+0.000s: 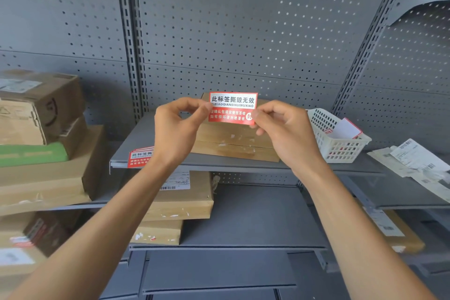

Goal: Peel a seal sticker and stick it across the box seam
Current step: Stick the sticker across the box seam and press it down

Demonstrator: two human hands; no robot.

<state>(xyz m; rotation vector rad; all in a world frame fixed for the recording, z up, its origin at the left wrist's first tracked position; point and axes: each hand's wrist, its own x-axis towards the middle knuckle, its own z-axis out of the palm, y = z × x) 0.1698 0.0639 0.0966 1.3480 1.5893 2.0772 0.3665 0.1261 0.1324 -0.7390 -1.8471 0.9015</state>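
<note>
Holding red-and-white rectangular seal sticker [232, 108] up over flat brown cardboard box [233, 142] on grey metal shelf [151, 151]; left hand [179, 126] and right hand [283, 129] each pinching an end. Can't tell if backing is off. Sticking across seam not yet done.

a red-and-white rectangular seal sticker [232, 108] with printed chinese text is held upright in the air, face to the camera. behind it a flat brown cardboard box [233, 140] lies on the grey shelf, its seam facing up.
</note>
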